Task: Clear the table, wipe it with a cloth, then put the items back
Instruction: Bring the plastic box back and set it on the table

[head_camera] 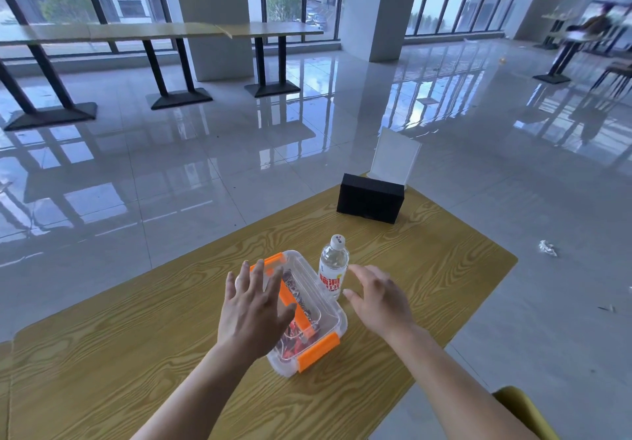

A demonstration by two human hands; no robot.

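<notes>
While both palms face down, left hand [253, 306] and right hand [379, 299], fingers spread wide and holding nothing, flank a clear orange-latched plastic box [318, 330] on the wood-grain counter [136, 337].

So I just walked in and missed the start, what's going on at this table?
A person is reaching over a wooden table with both hands open and empty. The left hand hovers over a clear plastic box with orange latches; the right hand is beside a capped water bottle. Neither looks gripped yet. A black box and a white stand sit at the far end. Nothing appears cleared so far, and no cloth is in view.
</notes>
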